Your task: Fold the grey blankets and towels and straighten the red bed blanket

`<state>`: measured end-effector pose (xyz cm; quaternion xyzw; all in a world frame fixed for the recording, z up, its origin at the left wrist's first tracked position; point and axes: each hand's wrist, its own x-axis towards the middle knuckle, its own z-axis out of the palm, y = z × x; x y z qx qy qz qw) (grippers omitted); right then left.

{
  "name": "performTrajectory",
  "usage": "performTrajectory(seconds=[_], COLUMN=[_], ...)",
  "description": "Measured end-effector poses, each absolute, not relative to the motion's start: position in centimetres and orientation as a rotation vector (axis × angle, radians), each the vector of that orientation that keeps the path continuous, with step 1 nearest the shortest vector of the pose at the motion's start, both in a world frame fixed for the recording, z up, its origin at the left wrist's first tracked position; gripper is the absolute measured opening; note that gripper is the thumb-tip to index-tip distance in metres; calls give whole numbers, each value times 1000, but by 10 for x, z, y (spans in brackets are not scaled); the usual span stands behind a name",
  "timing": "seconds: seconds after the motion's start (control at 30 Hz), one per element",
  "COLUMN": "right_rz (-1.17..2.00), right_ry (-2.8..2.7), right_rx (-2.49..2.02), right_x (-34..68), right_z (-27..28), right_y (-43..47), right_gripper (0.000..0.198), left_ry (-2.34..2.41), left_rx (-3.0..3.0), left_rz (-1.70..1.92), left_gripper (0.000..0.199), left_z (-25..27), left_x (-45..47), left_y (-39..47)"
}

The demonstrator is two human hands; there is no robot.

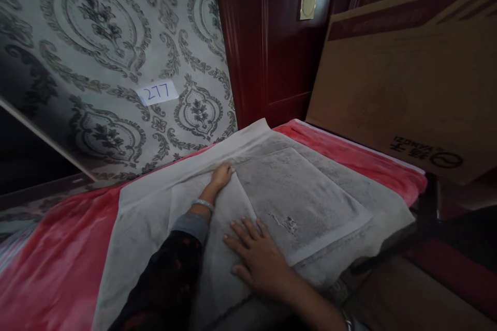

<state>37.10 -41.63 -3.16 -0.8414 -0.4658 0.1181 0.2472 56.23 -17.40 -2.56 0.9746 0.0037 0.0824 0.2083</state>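
A grey towel (306,186) lies folded into a flat panel with paler edging and a small dark-and-white decoration near its front edge. It rests on a larger light grey cloth (143,222), which may be part of the same piece. My left hand (222,176), a bracelet at its wrist, is closed, its fingertips pinching the towel at the back left corner of the panel. Nearer to me, my right hand (262,261) lies flat with fingers spread, its fingertips beside the panel's left edge; it grips nothing.
Beneath the grey cloth, a red blanket (77,248) shows at left and back right. A large cardboard box (392,77) leans at the right. Behind stand a patterned wall (163,129) with a paper label (158,92) and a dark red wooden panel (287,51).
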Motion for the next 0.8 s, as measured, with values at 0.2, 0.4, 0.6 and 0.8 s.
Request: performTrajectory(seconds=[0.2, 0.4, 0.6, 0.8], right_rz=[353, 313, 266, 178], right_ry=[-1255, -1282, -1243, -1204], right_rx=[-2292, -2298, -2304, -2207], right_x=[367, 359, 354, 352], right_z=[-42, -48, -48, -49], right_y=[-428, -444, -448, -458], right_gripper=[68, 69, 65, 58], left_ry=[76, 118, 158, 99], left_rx=[2765, 2809, 2905, 3049], left_rz=[229, 233, 272, 361], left_gripper=[24, 20, 19, 39], left_z=[-32, -29, -15, 15], left_x=[562, 560, 555, 525], left_y=[-176, -178, -189, -210])
